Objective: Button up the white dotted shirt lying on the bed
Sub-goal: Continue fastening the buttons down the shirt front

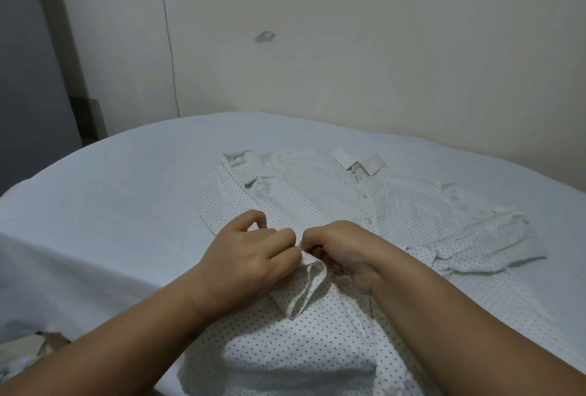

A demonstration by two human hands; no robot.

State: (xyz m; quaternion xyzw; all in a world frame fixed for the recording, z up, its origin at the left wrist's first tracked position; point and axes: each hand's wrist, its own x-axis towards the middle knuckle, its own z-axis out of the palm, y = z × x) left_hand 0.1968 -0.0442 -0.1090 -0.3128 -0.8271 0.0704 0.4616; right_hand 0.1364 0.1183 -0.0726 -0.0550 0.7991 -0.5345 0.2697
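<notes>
The white dotted shirt (320, 192) lies flat on the bed (104, 211), collar (358, 161) pointing away from me. Its placket is closed near the collar, where two white buttons (362, 195) show. My left hand (250, 256) and my right hand (345, 249) meet at the middle of the placket. Both pinch the front edges of the shirt, which are lifted into a small fold (307, 284) between them. The button under my fingers is hidden. Below my hands the front edge stands loose.
A pale sheet covers the bed. A cream wall (348, 46) with a thin cable (168, 40) stands behind the bed. At the lower left corner some pale objects (28, 354) lie off the bed edge.
</notes>
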